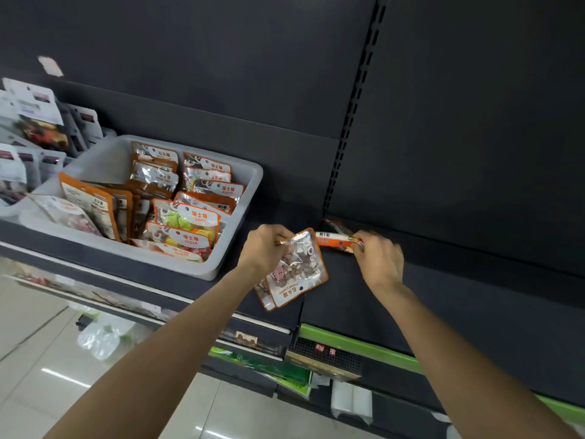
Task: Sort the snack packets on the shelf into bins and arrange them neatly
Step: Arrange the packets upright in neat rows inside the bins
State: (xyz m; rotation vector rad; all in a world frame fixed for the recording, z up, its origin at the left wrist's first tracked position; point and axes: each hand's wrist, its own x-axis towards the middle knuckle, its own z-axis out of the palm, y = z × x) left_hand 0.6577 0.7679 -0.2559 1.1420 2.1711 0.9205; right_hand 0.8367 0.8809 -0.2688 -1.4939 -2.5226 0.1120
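Note:
My left hand grips two stacked stone-candy packets, clear with orange edges, hanging upside down over the dark shelf. My right hand pinches another orange-and-white packet lying on the shelf just right of them. One more packet peeks out behind it, mostly hidden. A grey plastic bin to the left holds several sugar and stone-candy packets standing in rows.
Further left, white-labelled packets stand in another bin. A slotted upright divides the dark back panel. Below the shelf edge are lower shelves with green trim and a tiled floor.

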